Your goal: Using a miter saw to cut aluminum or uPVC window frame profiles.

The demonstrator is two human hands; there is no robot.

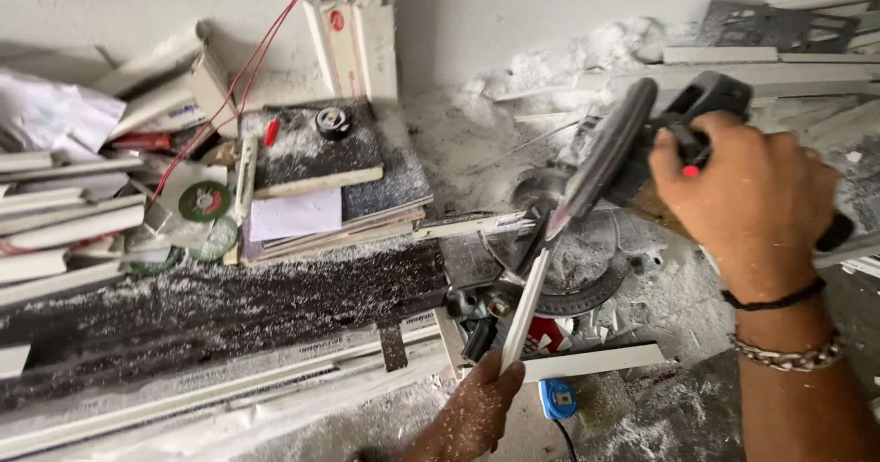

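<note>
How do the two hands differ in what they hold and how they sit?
The right hand wraps around the black saw handle, raised at upper right; the left hand pinches a thin white strip low at the bottom edge. The right wrist carries a black band and a metal bracelet; no left wrist shows. Both are dusted with white sawdust.

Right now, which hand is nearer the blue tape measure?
Left. The left hand holds the white strip just left of the blue tape measure, almost beside it. The right hand is up on the saw handle, well above it.
</note>
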